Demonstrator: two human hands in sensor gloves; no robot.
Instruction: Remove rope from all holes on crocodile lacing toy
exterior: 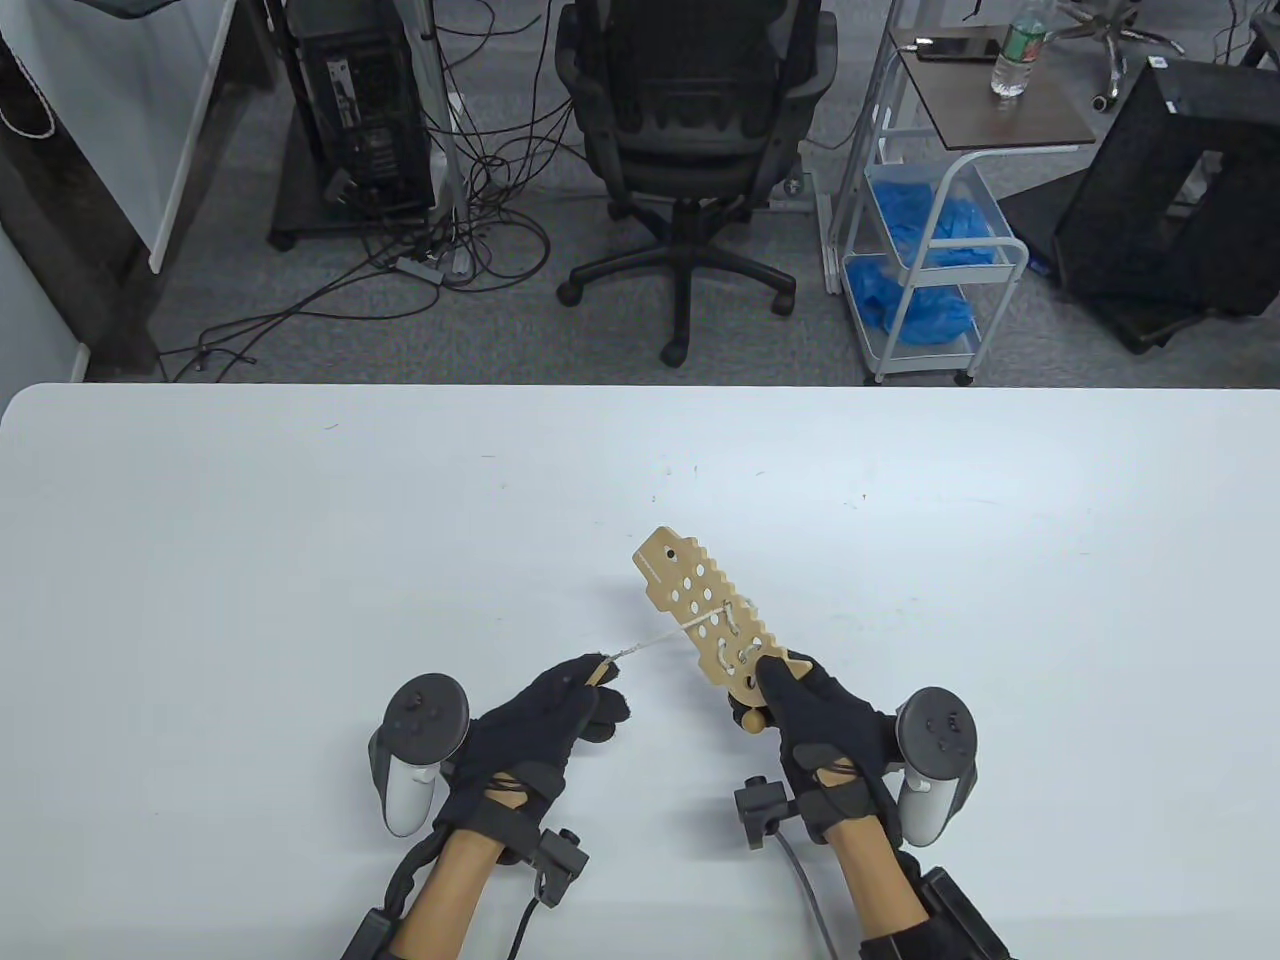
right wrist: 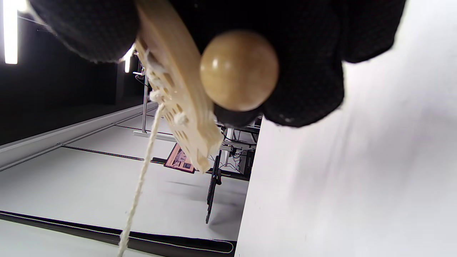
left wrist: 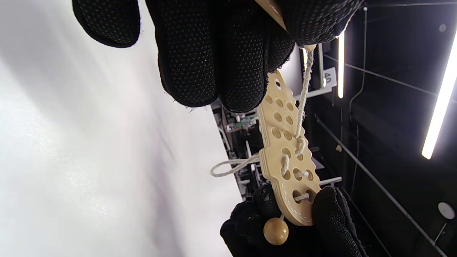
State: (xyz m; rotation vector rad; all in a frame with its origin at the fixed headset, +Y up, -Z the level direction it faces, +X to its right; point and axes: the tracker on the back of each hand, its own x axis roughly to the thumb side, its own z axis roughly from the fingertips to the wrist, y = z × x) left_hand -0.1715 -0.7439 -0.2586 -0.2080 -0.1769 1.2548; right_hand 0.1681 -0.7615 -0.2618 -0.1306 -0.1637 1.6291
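A tan wooden crocodile lacing board with many holes is held above the white table. My right hand grips its near end; a wooden bead on the rope's end hangs by my fingers. A white rope is laced through several holes near that end. My left hand pinches the wooden needle tip of the rope and holds the strand taut to the board's left. In the left wrist view the board shows a slack rope loop at its edge.
The table's far edge runs across the middle of the table view. Beyond it stand an office chair, a wire cart with blue material and a computer tower with floor cables.
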